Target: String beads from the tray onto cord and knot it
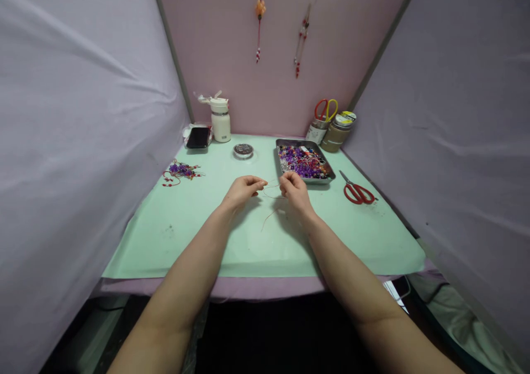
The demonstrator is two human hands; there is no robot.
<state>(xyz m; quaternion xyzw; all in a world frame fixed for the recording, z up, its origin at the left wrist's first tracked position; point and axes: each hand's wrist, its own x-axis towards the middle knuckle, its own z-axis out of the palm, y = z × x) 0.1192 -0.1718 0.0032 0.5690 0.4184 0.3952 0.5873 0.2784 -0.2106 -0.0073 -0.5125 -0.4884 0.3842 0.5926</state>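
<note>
My left hand and my right hand hover close together over the middle of the pale green mat. Both have their fingers pinched on a thin reddish cord that loops between them, its loose end trailing down toward me. Just beyond my right hand sits a metal tray full of purple, red and clear beads.
Red scissors lie right of the tray. Finished beaded strands lie at the left edge. At the back stand a white bottle, a phone, a round tin and two jars. Fabric walls enclose all sides.
</note>
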